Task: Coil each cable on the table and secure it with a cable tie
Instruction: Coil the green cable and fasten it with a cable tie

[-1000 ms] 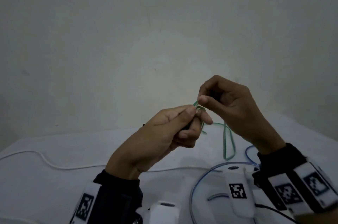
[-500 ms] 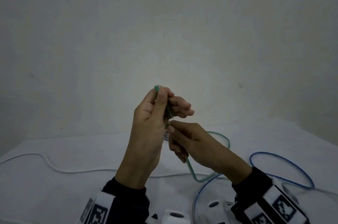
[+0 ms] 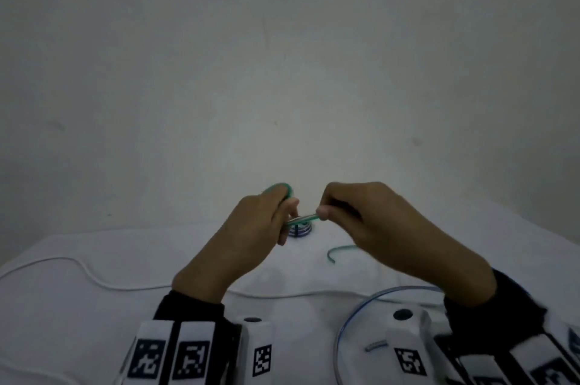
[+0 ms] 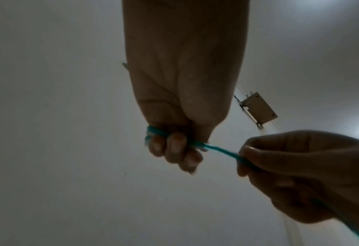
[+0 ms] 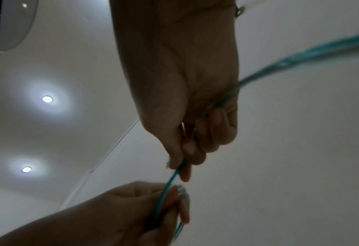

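Observation:
A thin green cable (image 3: 303,219) is held in the air between both hands above the white table (image 3: 62,306). My left hand (image 3: 266,221) grips small loops of it, one loop (image 3: 281,187) sticking up over the knuckles. In the left wrist view the green cable (image 4: 220,150) runs taut from the left hand (image 4: 174,149) to the right hand (image 4: 279,166). My right hand (image 3: 342,212) pinches the cable close by, and its free tail (image 3: 337,251) hangs down to the table. In the right wrist view the green cable (image 5: 173,176) passes through the right hand (image 5: 187,154).
A white cable (image 3: 94,279) snakes across the table's left side. A blue cable (image 3: 361,303) curves at the front right. A small coiled, tied bundle (image 3: 299,231) lies on the table behind the hands. A plain wall stands behind.
Both hands have come down to just above the table. The right hand has moved from below the left hand to its right side, pulling the green cable sideways.

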